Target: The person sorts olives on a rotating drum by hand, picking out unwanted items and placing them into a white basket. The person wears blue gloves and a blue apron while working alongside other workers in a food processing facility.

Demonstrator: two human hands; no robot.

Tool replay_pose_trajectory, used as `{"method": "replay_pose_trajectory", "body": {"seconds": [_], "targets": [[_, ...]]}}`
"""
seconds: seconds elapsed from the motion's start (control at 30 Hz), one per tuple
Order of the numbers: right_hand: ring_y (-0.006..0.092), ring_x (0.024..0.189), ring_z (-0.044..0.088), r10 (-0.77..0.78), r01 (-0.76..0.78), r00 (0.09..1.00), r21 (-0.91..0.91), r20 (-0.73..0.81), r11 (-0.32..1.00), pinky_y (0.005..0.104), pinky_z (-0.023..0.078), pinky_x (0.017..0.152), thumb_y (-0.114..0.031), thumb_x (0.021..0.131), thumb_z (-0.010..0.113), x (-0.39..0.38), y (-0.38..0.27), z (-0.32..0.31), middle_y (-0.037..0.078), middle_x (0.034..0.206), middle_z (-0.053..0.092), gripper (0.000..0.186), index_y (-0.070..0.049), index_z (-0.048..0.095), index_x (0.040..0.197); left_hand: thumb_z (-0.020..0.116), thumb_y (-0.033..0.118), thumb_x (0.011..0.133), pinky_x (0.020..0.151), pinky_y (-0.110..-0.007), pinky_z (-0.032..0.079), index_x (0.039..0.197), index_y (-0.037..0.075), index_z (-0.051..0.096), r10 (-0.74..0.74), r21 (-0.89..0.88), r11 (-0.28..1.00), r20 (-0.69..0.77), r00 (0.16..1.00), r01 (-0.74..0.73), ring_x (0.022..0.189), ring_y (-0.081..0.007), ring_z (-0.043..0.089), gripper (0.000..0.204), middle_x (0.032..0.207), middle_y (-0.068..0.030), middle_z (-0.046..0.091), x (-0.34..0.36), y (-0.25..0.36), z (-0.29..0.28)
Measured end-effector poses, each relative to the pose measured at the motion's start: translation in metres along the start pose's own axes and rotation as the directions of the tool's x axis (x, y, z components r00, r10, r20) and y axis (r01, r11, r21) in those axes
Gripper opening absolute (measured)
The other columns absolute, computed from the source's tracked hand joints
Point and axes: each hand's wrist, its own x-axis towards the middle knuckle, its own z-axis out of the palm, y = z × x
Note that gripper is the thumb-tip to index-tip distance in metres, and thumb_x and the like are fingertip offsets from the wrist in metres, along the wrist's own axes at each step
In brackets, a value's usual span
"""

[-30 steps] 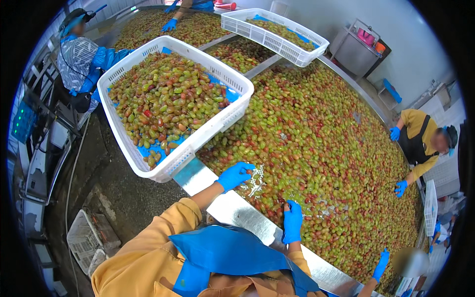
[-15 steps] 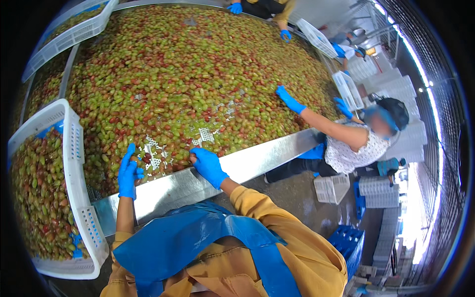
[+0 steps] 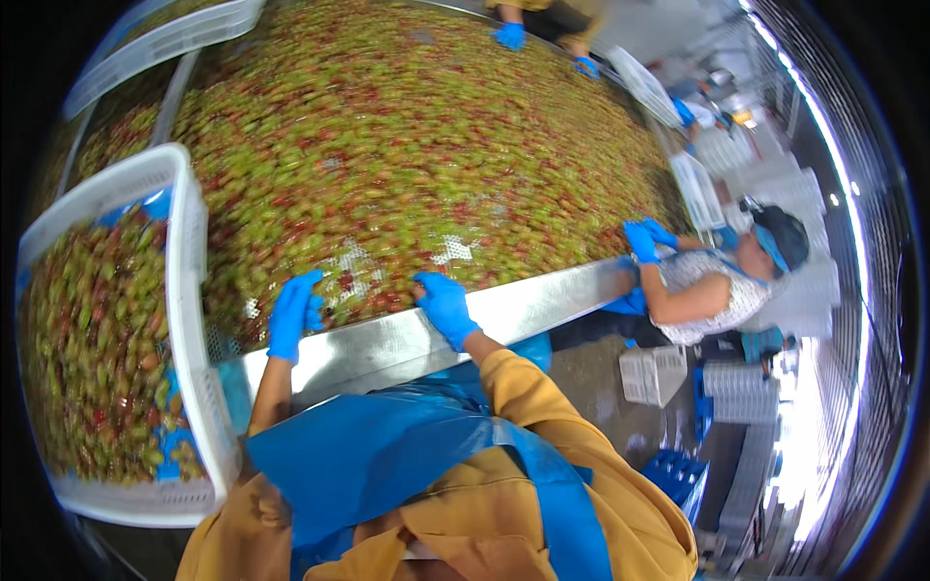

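My left hand (image 3: 294, 315) in a blue glove rests on the steel rim (image 3: 542, 300) of a big sorting table, fingers curled over the edge among the small green and red fruit (image 3: 387, 145). My right hand (image 3: 444, 302), also gloved, lies on the rim a little to the right, fingers at the edge of the fruit pile. Neither hand visibly holds anything. A bare patch of perforated steel (image 3: 354, 266) shows between and beyond my hands. I wear a blue apron (image 3: 387, 455) over yellow sleeves.
A white plastic crate (image 3: 184, 290) full of the same fruit stands at my left on the table edge. A person in blue gloves (image 3: 644, 237) works at the rim on my right. Another pair of gloved hands (image 3: 509, 37) is at the far side. Stacked crates (image 3: 736, 397) stand on the floor.
The view has swung from the left crate toward the right along the table. Both my hands have stayed at the rim, shifting slightly and closing in on the fruit's edge.
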Motion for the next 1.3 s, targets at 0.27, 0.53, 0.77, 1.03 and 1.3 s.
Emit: {"method": "replay_pose_trajectory", "body": {"seconds": [0.27, 0.53, 0.77, 1.03, 1.3], "targets": [[0.0345, 0.092, 0.061, 0.138, -0.145, 0.983, 0.05, 0.125, 0.988, 0.0413, 0.05, 0.078, -0.023, 0.084, 0.06, 0.005, -0.022, 0.007, 0.016, 0.107, 0.061, 0.028, -0.008, 0.062, 0.108, 0.051, 0.04, 0.091, 0.053, -0.024, 0.044, 0.114, 0.013, 0.062, 0.058, -0.038, 0.998, 0.077, 0.995, -0.055, 0.06, -0.0109, 0.053, 0.037, 0.078, -0.0055, 0.057, -0.003, -0.003, -0.025], [0.0318, 0.091, 0.062, 0.17, -0.182, 0.976, 0.082, 0.136, 0.98, 0.0393, 0.05, 0.078, -0.027, 0.084, 0.061, 0.008, -0.037, 0.017, 0.014, 0.106, 0.062, 0.029, -0.009, 0.062, 0.108, 0.056, 0.025, 0.092, 0.053, -0.02, 0.044, 0.123, 0.01, 0.056, 0.168, -0.063, 0.984, -0.005, 0.986, -0.168, 0.065, -0.0067, 0.053, 0.034, 0.087, -0.0005, 0.055, -0.006, -0.004, -0.034], [0.0299, 0.095, 0.06, -0.097, 0.017, 0.973, 0.353, 0.21, 0.935, 0.0361, 0.048, 0.081, -0.015, 0.084, 0.059, 0.087, -0.109, 0.033, 0.014, 0.106, 0.061, 0.025, -0.005, 0.061, 0.107, 0.058, 0.019, 0.09, 0.064, -0.023, 0.049, 0.129, 0.014, 0.051, 0.141, 0.094, 0.986, -0.056, 0.988, -0.135, 0.073, -0.0086, 0.053, 0.039, 0.125, 0.0004, 0.055, -0.005, -0.005, -0.049], [0.0299, 0.097, 0.06, -0.44, 0.469, 0.867, -0.085, 0.233, 0.879, 0.0417, 0.046, 0.083, -0.009, 0.067, 0.064, 0.139, -0.059, 0.066, 0.013, 0.105, 0.064, 0.023, -0.007, 0.066, 0.09, 0.057, 0.016, 0.09, 0.104, -0.037, 0.036, 0.126, 0.015, 0.056, 0.472, 0.502, 0.781, -0.084, 0.878, -0.372, 0.131, -0.0262, 0.035, 0.036, 0.13, -0.0112, 0.048, 0.006, 0.002, -0.054], [0.028, 0.114, 0.054, 0.169, -0.164, 0.985, -0.111, 0.038, 0.98, 0.0483, 0.027, 0.107, -0.021, 0.075, 0.069, 0.111, 0.074, 0.029, 0.009, 0.13, 0.053, 0.037, -0.01, 0.064, 0.11, 0.06, 0.026, 0.088, 0.092, -0.044, 0.048, 0.129, 0.014, 0.051, 0.641, 0.907, 0.391, -0.143, 0.754, -0.16, 0.111, -0.0349, 0.051, 0.044, 0.128, -0.016, 0.048, 0.155, 0.094, -0.095]]}}
